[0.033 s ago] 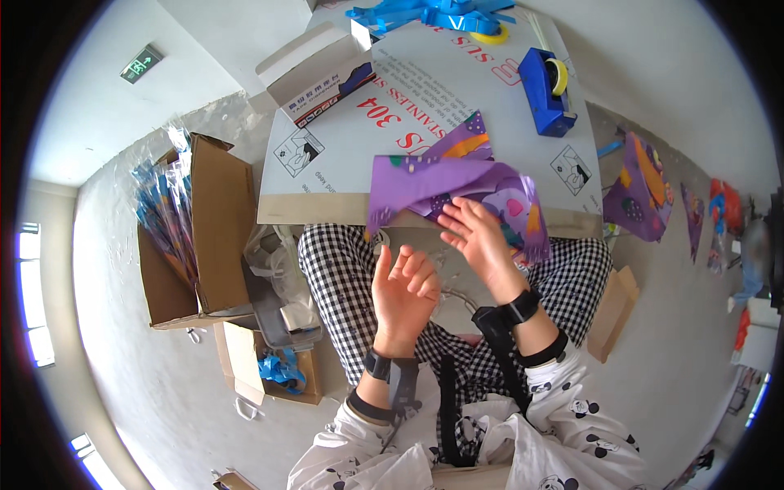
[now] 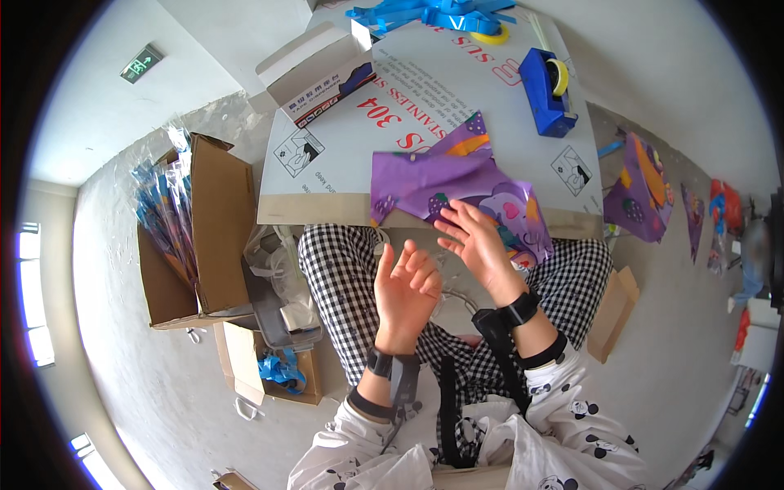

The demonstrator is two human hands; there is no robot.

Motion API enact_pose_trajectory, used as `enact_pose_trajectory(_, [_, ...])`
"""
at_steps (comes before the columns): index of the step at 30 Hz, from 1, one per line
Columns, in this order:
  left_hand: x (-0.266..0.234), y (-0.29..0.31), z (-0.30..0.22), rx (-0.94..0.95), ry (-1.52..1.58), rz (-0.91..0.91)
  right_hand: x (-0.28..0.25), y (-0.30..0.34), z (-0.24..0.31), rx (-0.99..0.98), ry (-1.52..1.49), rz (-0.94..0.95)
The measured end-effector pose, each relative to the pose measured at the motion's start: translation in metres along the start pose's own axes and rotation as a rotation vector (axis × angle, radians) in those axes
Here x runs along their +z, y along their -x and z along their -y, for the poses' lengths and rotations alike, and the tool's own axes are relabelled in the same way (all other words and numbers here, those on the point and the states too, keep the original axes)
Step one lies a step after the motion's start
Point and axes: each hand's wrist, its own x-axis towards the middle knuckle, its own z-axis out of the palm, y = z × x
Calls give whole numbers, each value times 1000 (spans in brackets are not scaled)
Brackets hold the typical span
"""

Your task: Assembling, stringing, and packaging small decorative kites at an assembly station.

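- Clutter rings the low white-topped table: a blue tape dispenser with a yellow roll stands at its far right, a bunch of blue ribbon strips lies at the far edge, and an open white cardboard box sits at the far left corner.
- On the floor to the left stands a brown cardboard carton with clear-wrapped blue items upright inside; a smaller brown box holding blue ribbon lies nearer.
- To the right, further purple printed bags lie on the floor.
- The purple printed gift bag of thin glossy film lies crumpled on the near edge of the table, part of it hanging over toward the lap in checked trousers; it carries pink hearts and orange patches.
- The right hand is open, fingers spread, against the near hanging edge of the bag and gripping nothing.
- The left hand is open too, palm up, empty, above the lap and just apart from the bag.
- Both wrists wear dark bands.
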Motion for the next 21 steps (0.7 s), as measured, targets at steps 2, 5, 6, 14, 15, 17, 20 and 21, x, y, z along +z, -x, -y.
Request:
enact_pose_trajectory(2, [-4, -13, -3, 8, -17, -67, -1, 4, -2, 55, 131, 29])
enact_pose_trajectory(5, [-18, -29, -11, 19, -11, -45, -3, 21, -1, 143, 437, 140])
enact_pose_trajectory(6, [-21, -30, -12, 19, -10, -46, -2, 27, 0, 148, 473, 146])
enact_pose_trajectory(14, [-27, -29, -5, -15, -187, -23, -38, 48, -23, 37, 451, 144])
enact_pose_trajectory(15, [-25, -28, -10, 48, -261, -38, -44, 50, -26, 37, 449, 143])
enact_pose_trajectory(17, [-9, -28, -22, 187, -457, -84, -64, 54, -31, 72, 712, 73])
enact_pose_trajectory(20, [8, -35, -55, 529, -1218, -180, -100, 53, -44, -339, 1433, -24])
enact_pose_trajectory(21, [18, -40, -58, 603, -1431, -239, -113, 51, -45, -223, 1376, -26])
